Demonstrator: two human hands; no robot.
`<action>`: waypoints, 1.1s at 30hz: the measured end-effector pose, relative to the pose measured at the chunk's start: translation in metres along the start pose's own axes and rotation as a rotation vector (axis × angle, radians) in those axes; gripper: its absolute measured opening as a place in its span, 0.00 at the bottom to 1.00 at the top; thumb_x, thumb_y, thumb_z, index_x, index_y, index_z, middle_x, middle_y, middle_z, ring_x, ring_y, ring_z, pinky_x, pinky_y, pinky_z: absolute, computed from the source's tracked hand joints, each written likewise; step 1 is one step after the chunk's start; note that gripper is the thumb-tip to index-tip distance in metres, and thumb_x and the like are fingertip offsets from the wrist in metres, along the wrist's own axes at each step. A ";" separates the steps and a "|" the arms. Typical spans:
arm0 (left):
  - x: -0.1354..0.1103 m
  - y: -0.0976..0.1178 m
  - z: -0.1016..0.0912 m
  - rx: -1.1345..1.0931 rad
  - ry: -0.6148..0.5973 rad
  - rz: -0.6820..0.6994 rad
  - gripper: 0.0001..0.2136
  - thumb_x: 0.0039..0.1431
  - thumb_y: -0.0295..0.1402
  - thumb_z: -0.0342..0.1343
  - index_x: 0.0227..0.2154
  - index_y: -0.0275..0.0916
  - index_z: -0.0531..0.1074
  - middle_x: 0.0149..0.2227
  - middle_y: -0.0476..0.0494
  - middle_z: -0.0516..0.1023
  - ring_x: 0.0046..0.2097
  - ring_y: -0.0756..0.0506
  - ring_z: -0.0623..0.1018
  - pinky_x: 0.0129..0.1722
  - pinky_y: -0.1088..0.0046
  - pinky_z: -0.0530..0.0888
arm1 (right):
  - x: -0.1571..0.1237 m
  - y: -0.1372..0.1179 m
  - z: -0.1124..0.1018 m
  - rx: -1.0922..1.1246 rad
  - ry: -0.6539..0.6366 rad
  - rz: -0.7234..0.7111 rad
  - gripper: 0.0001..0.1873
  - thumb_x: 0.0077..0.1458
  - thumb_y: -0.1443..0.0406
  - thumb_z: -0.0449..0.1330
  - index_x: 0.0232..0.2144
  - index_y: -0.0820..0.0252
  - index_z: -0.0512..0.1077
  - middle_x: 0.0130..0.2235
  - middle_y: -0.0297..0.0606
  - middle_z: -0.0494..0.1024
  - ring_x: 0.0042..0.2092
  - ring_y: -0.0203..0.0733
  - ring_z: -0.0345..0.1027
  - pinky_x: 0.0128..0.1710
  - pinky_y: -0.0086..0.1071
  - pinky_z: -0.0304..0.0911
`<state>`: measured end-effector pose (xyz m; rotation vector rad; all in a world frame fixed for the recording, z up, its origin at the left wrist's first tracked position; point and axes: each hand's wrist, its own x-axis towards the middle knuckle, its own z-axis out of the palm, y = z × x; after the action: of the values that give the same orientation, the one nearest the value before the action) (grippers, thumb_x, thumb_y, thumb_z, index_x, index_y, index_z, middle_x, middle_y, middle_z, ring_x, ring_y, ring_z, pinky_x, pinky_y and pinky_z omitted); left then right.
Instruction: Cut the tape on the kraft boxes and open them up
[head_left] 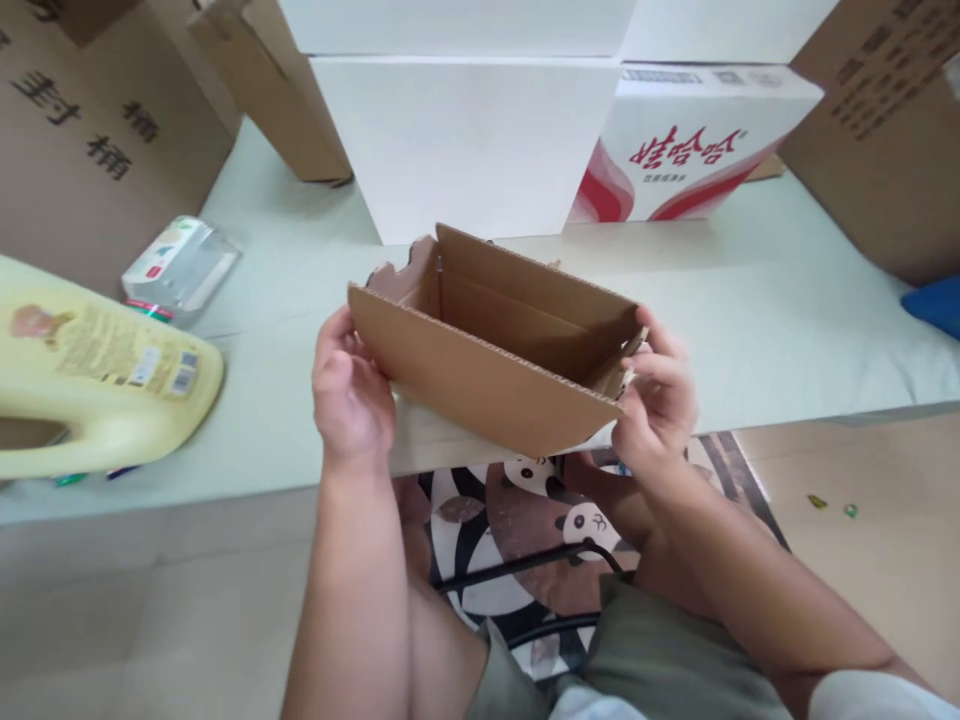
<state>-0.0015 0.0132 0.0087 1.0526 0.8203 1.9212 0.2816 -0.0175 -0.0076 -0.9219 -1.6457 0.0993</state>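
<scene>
Between my two hands is a small brown cardboard box (480,375), its open top facing me and tilted, with a hollow, shadowed inside. My left hand (351,390) grips its left end, thumb toward me and the other fingers partly hidden behind the cardboard. At the right end, my right hand (654,385) holds the short side, with fingertips along the upper edge near the corner. The left end panel has a cut-out notch in its rim. The box is held over the front edge of the surface covered in pale green cloth (277,300).
White cartons (465,140) stand behind, beside a red-and-white printed carton (675,150). Large brown cartons (97,130) flank both sides. At left are a yellow jug (112,370) and a clear plastic package (184,265). A panda-patterned mat (517,520) lies below.
</scene>
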 end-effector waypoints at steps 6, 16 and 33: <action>0.001 -0.004 0.019 -0.021 -0.036 -0.080 0.20 0.50 0.54 0.68 0.44 0.53 0.84 0.52 0.50 0.84 0.66 0.38 0.73 0.69 0.57 0.68 | -0.003 0.009 -0.010 -0.100 -0.018 -0.124 0.23 0.62 0.69 0.53 0.56 0.46 0.72 0.74 0.34 0.63 0.72 0.54 0.60 0.65 0.59 0.62; -0.003 -0.010 0.013 -0.005 -0.099 -0.223 0.20 0.43 0.61 0.69 0.38 0.63 0.84 0.43 0.56 0.86 0.59 0.37 0.76 0.55 0.58 0.78 | 0.001 0.019 -0.028 -0.100 -0.016 0.020 0.20 0.70 0.51 0.49 0.56 0.42 0.73 0.71 0.34 0.67 0.72 0.57 0.61 0.71 0.63 0.54; -0.006 -0.004 0.011 0.101 -0.080 -0.090 0.25 0.42 0.63 0.70 0.39 0.55 0.86 0.49 0.51 0.86 0.57 0.32 0.79 0.61 0.46 0.76 | 0.001 0.023 -0.015 0.200 -0.175 0.171 0.25 0.70 0.45 0.51 0.61 0.40 0.74 0.72 0.32 0.68 0.78 0.56 0.45 0.78 0.65 0.38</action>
<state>0.0113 0.0114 0.0079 1.1265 0.9123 1.7663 0.3060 -0.0069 -0.0144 -0.9183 -1.6788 0.4658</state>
